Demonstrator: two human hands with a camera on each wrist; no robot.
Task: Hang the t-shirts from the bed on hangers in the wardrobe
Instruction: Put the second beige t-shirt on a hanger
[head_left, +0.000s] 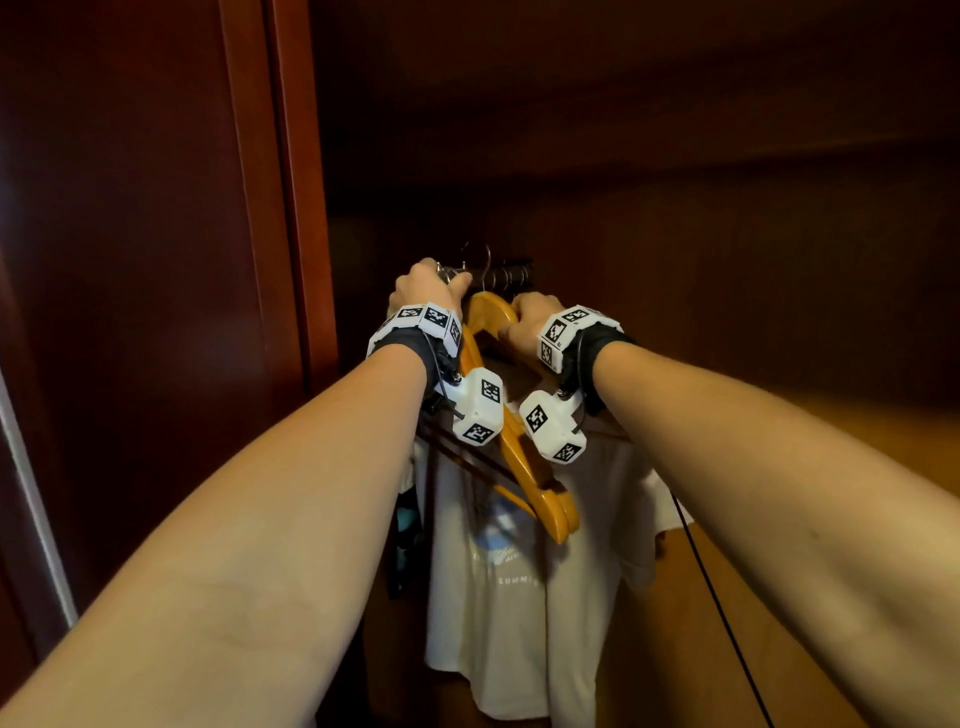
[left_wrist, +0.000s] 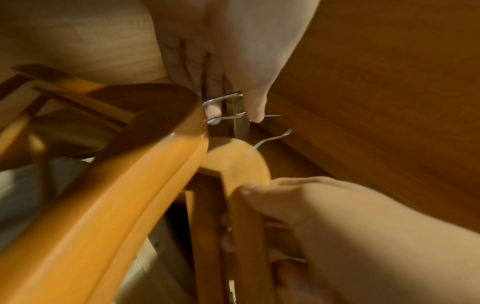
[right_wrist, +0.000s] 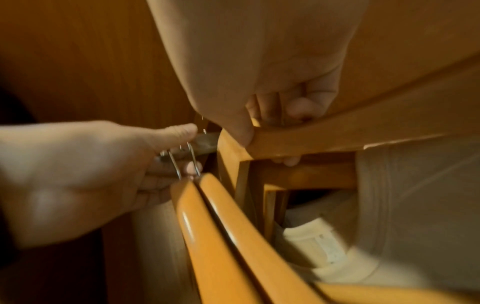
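Fingers of L hand (head_left: 427, 285) pinch wire hooks (left_wrist: 225, 109) at rail (left_wrist: 239, 120); R hand (head_left: 530, 318) grips wooden hanger (right_wrist: 324, 135).

Wardrobe rail (head_left: 506, 275) sits mid-frame in the head view, short and dark, inside the wardrobe (head_left: 675, 218). On it: two bare orange wooden hangers (head_left: 524, 457) hooked side by side, touching, plus a hanger carrying a cream t-shirt (head_left: 524, 597) just right of them.
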